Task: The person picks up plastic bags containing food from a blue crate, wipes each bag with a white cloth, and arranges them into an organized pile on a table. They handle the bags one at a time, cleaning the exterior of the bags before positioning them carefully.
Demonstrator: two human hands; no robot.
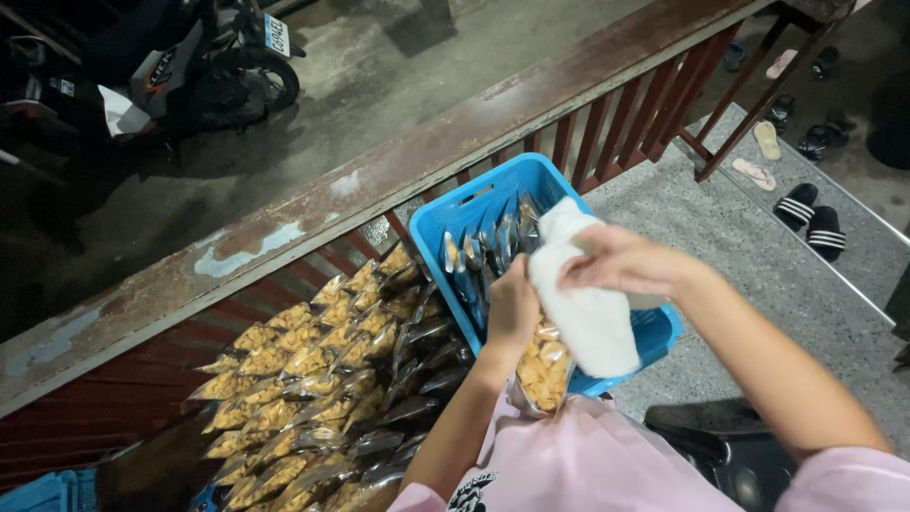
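Soft matt white cloth [590, 318], glossy clear plastic snack bag [543, 370], smooth blue plastic basket [479, 201], worn peeling painted railing [379, 180], rough speckled floor [758, 275]

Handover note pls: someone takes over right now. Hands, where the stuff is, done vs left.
Left hand: grip shut on a clear snack bag, held upright over the blue basket.
Right hand: grip shut on a white cloth, pressed against that bag's upper part.
Basket: a row of bags already stands in its far end; the near end is hidden by the hands.
Stack of filled bags lies beside the basket on the left, by the railing.
Done: some bags in basket. Left: held bag, plus the stack.
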